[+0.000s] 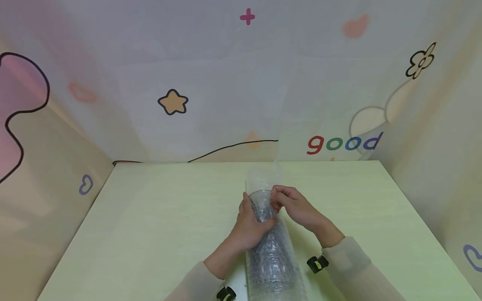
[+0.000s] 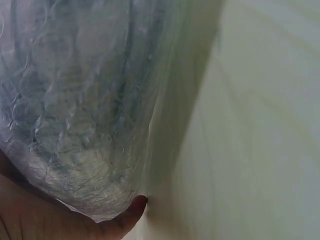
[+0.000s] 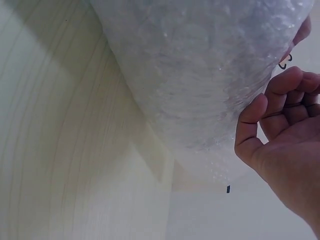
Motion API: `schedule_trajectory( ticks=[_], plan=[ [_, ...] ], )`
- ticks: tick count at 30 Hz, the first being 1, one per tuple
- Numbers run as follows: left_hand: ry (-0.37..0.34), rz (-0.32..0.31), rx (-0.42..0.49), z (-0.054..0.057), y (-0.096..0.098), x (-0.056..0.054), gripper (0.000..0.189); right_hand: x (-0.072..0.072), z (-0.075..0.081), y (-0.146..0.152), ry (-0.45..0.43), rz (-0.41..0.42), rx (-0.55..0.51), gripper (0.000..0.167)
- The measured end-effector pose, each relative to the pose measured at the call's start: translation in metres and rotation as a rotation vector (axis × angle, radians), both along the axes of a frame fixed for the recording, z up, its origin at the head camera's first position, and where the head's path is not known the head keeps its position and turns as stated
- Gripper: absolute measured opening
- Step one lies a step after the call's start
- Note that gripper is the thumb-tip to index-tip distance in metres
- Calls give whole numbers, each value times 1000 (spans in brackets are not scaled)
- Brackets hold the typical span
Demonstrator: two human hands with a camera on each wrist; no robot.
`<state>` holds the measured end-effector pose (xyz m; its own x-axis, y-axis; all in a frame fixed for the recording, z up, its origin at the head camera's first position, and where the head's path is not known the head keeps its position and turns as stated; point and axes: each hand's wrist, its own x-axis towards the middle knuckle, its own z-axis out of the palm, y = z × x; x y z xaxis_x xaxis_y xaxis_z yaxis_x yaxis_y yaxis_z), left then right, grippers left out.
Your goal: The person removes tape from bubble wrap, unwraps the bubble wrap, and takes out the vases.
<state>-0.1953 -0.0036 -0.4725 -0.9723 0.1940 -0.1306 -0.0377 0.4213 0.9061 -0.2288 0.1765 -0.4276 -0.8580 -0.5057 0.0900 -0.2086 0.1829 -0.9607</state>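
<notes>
Working the edge of the bubble wrap (image 1: pixel 260 177) around a dark, roughly cylindrical object (image 1: pixel 269 259), both hands meet near its far end. The wrapped object lies centrally at the near side of the desk (image 1: pixel 150 230), its long axis pointing away from the person; its near end passes out of the head view, and whether its whole length touches the surface cannot be told. To do this step well, the left hand (image 1: pixel 250 232) should probably serve as the clamp, bearing just enough to prevent rolling, while the right hand (image 1: pixel 297 207) draws the film slowly and close to the object; a short grip near the edge would likely limit tearing or bunching, and a sudden tug might twist the load. As to pose, the left hand straddles the object from the left, its thumb laid across the top and its fingers along the far left side, holding it through the film. The right hand comes in from the right with bent wrist, its fingers curled and narrow, thumb and forefinger apparently pinching the wrap at the right edge; the right wrist view does not show how much film is caught.
</notes>
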Motion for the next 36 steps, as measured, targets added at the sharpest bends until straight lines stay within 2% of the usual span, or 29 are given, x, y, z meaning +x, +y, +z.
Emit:
schedule_trajectory(
  ticks=[3,9,12,36],
  plan=[
    [-11,-8,6,0,-1,-1,121,0,3,0,9,-5,-10,32],
    [-32,5,11,-1,-4,-3,121,1,20,4,56,-60,-36,34],
    [-32,11,14,-3,-4,-3,120,2,23,5,49,-51,-29,36],
    [-40,0,10,-3,-3,-3,120,4,22,16,15,-113,-7,32]
  ],
)
